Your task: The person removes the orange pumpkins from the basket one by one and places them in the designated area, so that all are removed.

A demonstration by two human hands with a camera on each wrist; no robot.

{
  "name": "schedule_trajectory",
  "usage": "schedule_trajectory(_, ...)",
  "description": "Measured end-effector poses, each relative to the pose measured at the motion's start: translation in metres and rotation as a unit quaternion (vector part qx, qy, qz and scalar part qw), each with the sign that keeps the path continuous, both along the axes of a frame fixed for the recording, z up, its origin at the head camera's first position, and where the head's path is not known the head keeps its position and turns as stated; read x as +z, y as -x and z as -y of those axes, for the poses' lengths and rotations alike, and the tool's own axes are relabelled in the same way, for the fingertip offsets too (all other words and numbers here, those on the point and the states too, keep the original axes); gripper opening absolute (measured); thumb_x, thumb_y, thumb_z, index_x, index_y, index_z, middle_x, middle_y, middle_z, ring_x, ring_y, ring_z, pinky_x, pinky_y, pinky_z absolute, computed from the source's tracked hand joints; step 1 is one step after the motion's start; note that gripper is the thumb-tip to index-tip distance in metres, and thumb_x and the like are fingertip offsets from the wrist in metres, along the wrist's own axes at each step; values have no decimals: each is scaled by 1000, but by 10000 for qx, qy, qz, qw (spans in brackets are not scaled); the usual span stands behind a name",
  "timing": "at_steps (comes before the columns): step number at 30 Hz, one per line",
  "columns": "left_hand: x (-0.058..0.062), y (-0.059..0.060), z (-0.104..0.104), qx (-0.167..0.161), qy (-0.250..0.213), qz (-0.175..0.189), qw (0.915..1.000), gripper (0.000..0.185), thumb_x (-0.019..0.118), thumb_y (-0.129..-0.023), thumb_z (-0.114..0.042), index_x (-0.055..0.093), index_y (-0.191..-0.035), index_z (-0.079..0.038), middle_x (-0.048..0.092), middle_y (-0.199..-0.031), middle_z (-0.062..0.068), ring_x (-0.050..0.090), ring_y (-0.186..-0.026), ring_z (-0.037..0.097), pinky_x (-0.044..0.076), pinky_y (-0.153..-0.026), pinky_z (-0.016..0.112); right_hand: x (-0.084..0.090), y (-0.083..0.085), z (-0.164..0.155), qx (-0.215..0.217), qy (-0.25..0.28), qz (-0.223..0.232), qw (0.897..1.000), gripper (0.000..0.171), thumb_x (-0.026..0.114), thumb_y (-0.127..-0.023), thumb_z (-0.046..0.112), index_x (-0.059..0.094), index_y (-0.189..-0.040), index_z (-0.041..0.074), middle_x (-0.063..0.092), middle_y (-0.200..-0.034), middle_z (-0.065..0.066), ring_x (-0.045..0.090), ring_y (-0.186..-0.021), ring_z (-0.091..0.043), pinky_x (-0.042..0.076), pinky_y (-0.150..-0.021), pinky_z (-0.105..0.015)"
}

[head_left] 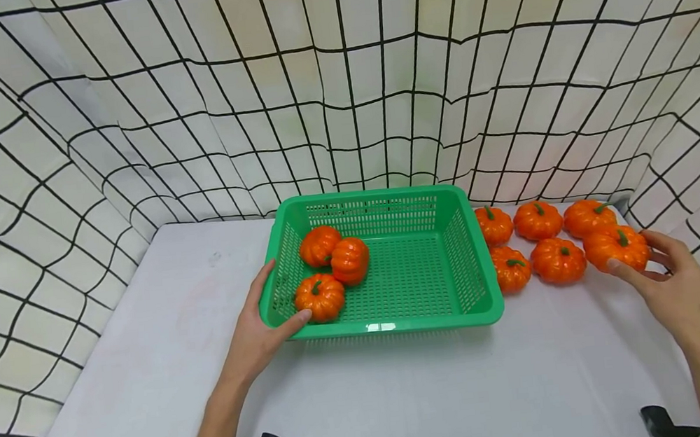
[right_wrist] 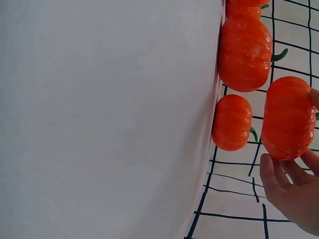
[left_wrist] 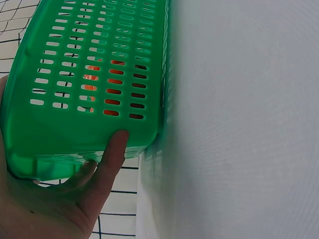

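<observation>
A green basket (head_left: pixel 436 323) is set on the white desk (head_left: pixel 405 396), and its left front corner is gripped by the left hand (head_left: pixel 260 338). The thumb is laid over the front rim, while the other fingers are placed against the outside; in the left wrist view one finger is seen pressed flat to the basket's solid wall, below the slots. Three pumpkins are held inside the basket, all toward its left end: a back pumpkin (head_left: pixel 320 247), a sideways pumpkin (head_left: pixel 350 261) leaning close beside it, and a front pumpkin (head_left: pixel 320 299) near the left thumb.

To the right, an orange pumpkin (head_left: pixel 614 249) is clamped between the thumb and fingers of the right hand (head_left: pixel 679 289) and is held up off the desk, as shown by the right wrist view. Five more are arranged on the desk beside the basket: three in a back row, namely the left one (head_left: pixel 493 227), the middle one (head_left: pixel 538 221) and the right one (head_left: pixel 580 217), the last partly covered by the raised pumpkin, and two in front, the nearer-basket one (head_left: pixel 510 271) and its neighbour (head_left: pixel 559 263). The desk is bordered by black netting (head_left: pixel 350 106).
</observation>
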State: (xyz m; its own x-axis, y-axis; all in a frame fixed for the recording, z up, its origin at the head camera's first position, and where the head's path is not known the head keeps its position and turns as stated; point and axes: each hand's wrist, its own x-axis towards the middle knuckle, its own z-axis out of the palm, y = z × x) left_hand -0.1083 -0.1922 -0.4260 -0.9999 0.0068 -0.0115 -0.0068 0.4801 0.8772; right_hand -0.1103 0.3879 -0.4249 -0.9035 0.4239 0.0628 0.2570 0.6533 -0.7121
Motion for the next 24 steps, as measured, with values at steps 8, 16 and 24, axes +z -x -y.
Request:
schedule_trajectory(8, -1, 1, 0, -11, -27, -24, 10000, 98, 77, -90, -39, 17, -167, -37, 22, -174, 11, 32, -154, 40, 31, -121, 71, -1, 3, -9, 9, -93, 384, 9992, 85, 65, -102, 40, 19, -167, 9, 25, -170, -25, 32, -150, -51, 40, -122, -52)
schedule_trajectory(16, -2, 1, 0, -10, -48, -33, 10000, 98, 78, -90, -39, 16, -167, -37, 21, -175, 10, 32, -155, 39, 31, -121, 71, -3, 6, -16, 414, -123, 659, 9969, 83, 62, -104, 31, 15, -164, -4, 21, -166, -36, 28, -148, -59, 36, -110, -73)
schedule_trajectory(24, -1, 1, 0, -8, -86, -34, 10000, 98, 78, -90, -38, 17, -167, -36, 23, -174, 10, 33, -154, 39, 32, -120, 70, -5, 8, -20, 808, -118, 771, 9937, 84, 60, -105, 29, 12, -163, -8, 22, -164, -39, 28, -146, -62, 37, -107, -75)
